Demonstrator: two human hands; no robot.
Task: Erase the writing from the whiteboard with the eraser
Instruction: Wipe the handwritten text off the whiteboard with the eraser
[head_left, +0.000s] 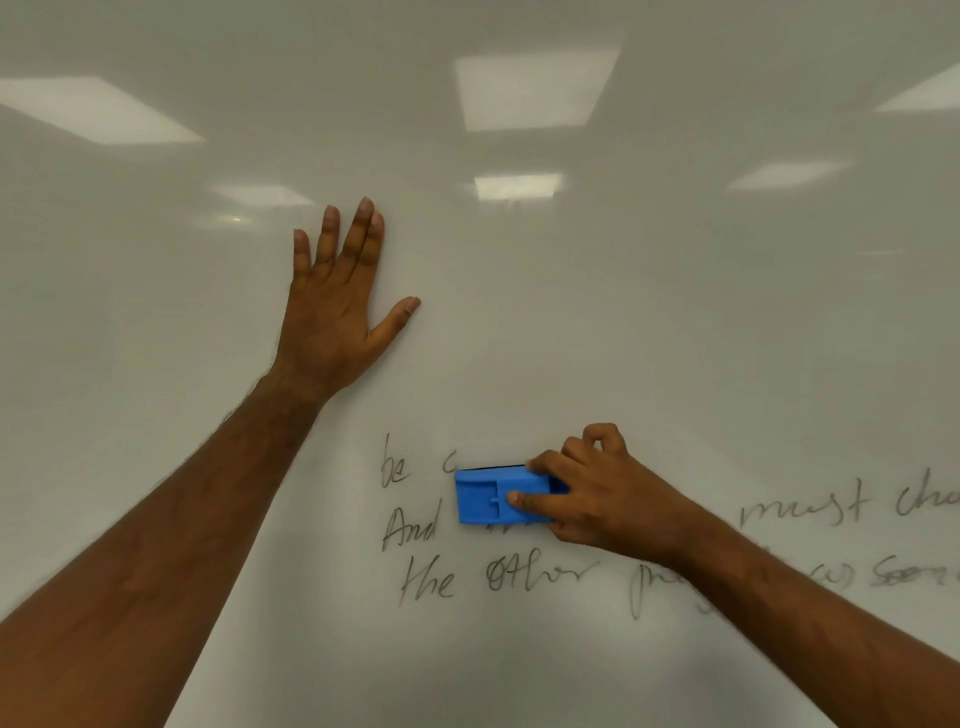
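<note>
From the head camera, the eraser (501, 496) is a bright blue plastic block with a moulded ridge along its back and a thin dark felt edge showing at its top; it lies flat against the whiteboard (675, 322), under the fingers of the right hand (597, 493) and below and to the right of the left hand (340, 306). The right hand grips it from the right end, fingers curled over its back and thumb beneath. Handwritten writing (431, 519) in dark marker runs in three lines beside and below this hand: "be", "And", "the other" to its left, "must" to its right. The left hand is spread flat, fingers straight, thumb out, pressed on bare board, holding nothing.
</note>
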